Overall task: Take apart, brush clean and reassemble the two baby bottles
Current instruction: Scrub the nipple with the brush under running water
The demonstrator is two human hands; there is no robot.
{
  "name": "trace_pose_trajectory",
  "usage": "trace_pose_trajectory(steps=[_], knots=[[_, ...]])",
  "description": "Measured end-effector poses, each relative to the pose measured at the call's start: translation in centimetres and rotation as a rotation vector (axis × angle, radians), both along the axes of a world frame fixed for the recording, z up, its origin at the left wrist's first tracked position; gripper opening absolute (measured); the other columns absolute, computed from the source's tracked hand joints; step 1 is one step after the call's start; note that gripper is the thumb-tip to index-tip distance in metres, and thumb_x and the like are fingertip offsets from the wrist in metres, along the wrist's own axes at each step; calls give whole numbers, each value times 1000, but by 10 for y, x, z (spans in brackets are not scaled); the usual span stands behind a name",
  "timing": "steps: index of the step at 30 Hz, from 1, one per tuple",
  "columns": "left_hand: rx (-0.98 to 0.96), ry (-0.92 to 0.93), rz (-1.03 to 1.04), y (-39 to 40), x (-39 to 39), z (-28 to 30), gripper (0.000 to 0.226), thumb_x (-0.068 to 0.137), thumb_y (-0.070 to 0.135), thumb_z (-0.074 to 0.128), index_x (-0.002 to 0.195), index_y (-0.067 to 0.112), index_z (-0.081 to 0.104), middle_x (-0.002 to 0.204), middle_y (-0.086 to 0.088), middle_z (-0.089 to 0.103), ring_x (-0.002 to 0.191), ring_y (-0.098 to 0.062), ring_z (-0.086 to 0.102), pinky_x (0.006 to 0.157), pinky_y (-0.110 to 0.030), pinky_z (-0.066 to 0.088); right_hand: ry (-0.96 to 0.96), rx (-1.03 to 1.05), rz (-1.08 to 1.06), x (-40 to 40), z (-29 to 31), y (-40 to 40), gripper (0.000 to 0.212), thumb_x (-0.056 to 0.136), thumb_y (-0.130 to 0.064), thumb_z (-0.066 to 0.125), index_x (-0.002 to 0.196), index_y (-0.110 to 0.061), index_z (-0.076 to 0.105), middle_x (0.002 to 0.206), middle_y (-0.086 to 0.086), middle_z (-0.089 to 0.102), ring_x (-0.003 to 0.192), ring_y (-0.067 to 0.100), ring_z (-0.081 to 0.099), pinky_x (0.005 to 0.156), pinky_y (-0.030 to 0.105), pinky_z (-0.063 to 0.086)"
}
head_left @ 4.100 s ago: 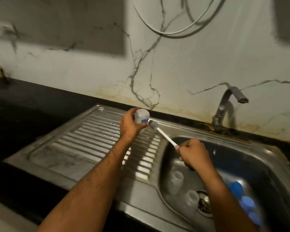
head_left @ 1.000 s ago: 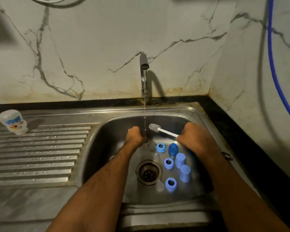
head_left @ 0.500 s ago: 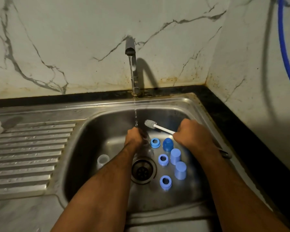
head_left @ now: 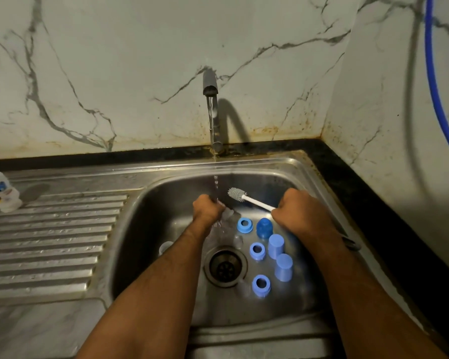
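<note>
Gripping brush in right hand, perhaps bottle beside left hand.

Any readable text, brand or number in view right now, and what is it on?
None can be read.
Small white bottle on the drainboard: a blue and white label with some red and yellow, too blurred to read.
Blue bottle parts in the sink, brush, tap: no markings visible.

Both forearms reach forward and down, side by side. The left hand is curled tight, knuckles up, gripping something clear and hard to identify. The right hand makes a fist round a thin white handle.
</note>
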State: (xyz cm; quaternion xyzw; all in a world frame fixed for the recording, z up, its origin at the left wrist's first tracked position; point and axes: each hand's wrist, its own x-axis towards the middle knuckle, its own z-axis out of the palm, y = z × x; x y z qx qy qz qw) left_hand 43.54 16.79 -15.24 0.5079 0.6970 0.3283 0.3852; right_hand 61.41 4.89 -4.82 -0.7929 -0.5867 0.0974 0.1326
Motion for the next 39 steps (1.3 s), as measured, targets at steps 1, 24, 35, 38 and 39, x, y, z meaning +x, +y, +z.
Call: trace_pose_trajectory(steps=[1,24,35,38,39], knots=[[-11,-99,29,-3,-3,6,14,85,5,68,90,-8,71,84,-27,69,90,-42,71,82,-52,59,7,1,7,-1,1,-1,14,92,-26,66,84,-14,65,80,4,64,75,17,61,69,29,45],[-211,-1002,267,-39,-56,63,20,99,3,56,117,3,64,105,-16,65,94,-25,64,87,-43,56,24,40,122,-32,28,-11,20,93,-27,64,90,-10,74,87,9,73,83,23,69,75,34,54],[-103,-933,335,-36,-56,67,14,100,7,55,89,8,62,86,-12,63,69,-17,62,64,-27,55,118,25,195,-23,25,-12,23,91,-39,70,87,-18,78,78,3,73,78,17,67,75,31,55],[-88,-905,345,-35,-56,66,10,100,6,55,92,8,61,84,-11,62,54,-14,65,57,-25,56,111,9,245,-26,22,-13,29,94,-39,67,83,-14,77,65,5,69,60,13,64,55,24,49],[-81,-903,351,-35,-57,66,7,99,5,56,96,8,61,84,-11,62,54,-14,64,56,-25,56,125,3,240,-28,21,-12,30,95,-39,66,82,-13,76,59,4,66,50,10,59,47,20,44]])
